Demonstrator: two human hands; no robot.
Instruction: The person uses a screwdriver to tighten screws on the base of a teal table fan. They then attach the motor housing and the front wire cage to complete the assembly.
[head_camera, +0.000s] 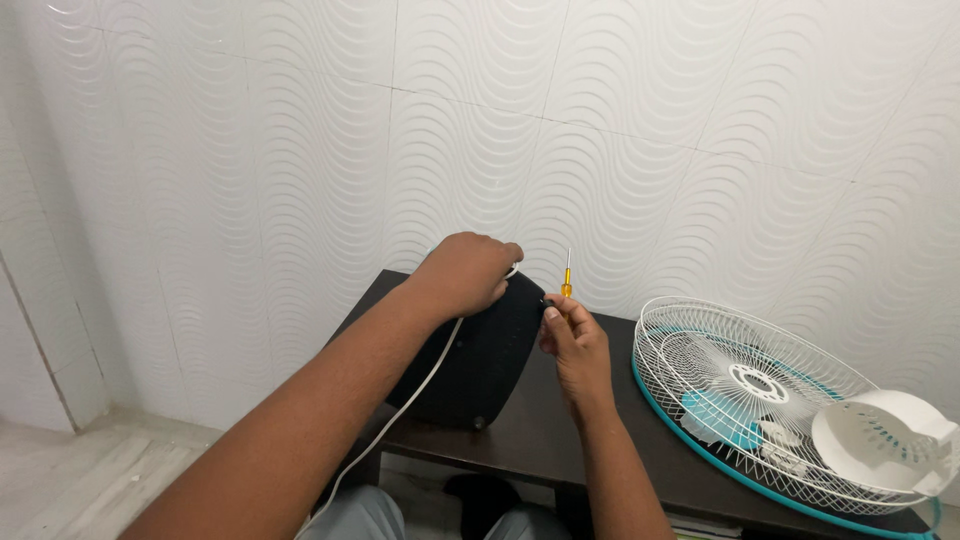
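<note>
Head view: right hand (573, 338) sits just right of frame centre, fingers pinched shut round the lower part of a small screwdriver (567, 277) w/ yellow handle; tool's long axis runs near vertical, handle end pointing up toward the wall, working end hidden behind the fingers, so can't tell exactly what it meets. Thumb side of that hand touches the upper right edge of the black base unit (480, 360), which lies immediately left of the grip. Left hand (465, 272), a bit left of centre & higher in frame, is curled down over the unit's top, pressing on it, w/ a white cord (405, 415) running under the wrist toward lower left. Right hand is the nearer one to the tool; left only steadies the unit. Unit stands on a dark table (540, 440). At right of frame lies a white wire fan guard (700, 345) w/ teal rim, a white motor cover (880, 440) by it.
</note>
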